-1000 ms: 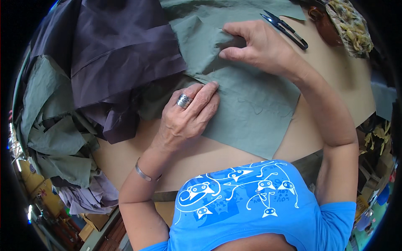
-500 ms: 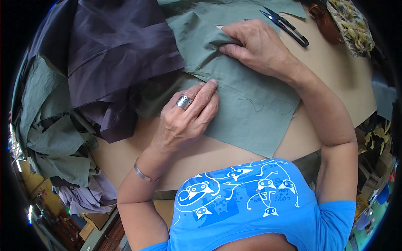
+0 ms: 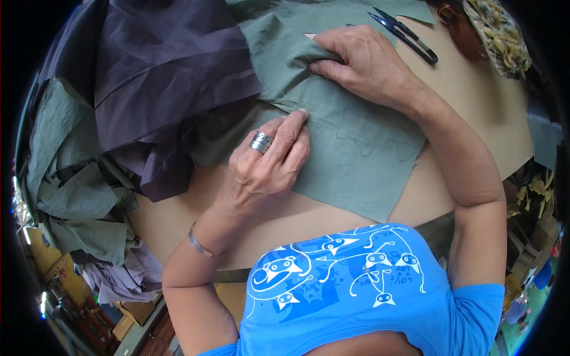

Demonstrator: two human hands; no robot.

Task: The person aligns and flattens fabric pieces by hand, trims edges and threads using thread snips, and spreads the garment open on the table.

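Note:
A sage-green fabric (image 3: 368, 172) with loose threads and a creased seam lies before me on the tan work surface (image 3: 475, 113). My left hand (image 3: 267, 157), wearing a wide silver ring, rests its closed fingertips on the seam, pinching or pressing it. My right hand (image 3: 371, 71) grips a raised fold of the green cloth higher up. A small pale sliver (image 3: 310, 36) shows beside its fingers; I cannot make out what it is. Black thread snips (image 3: 404, 38) lie above my right hand.
Dark purple-grey fabric (image 3: 160, 77) covers the upper left, over heaped green scraps (image 3: 77, 190) and lilac cloth (image 3: 119, 276) at the edge. A brown ceramic pot (image 3: 460, 35) and a bundle of yellowish material (image 3: 496, 35) stand at the upper right.
Both hands have shifted slightly upward, and the green cloth under my right hand has bunched up toward the upper left. The pale sliver has come into view by those fingers.

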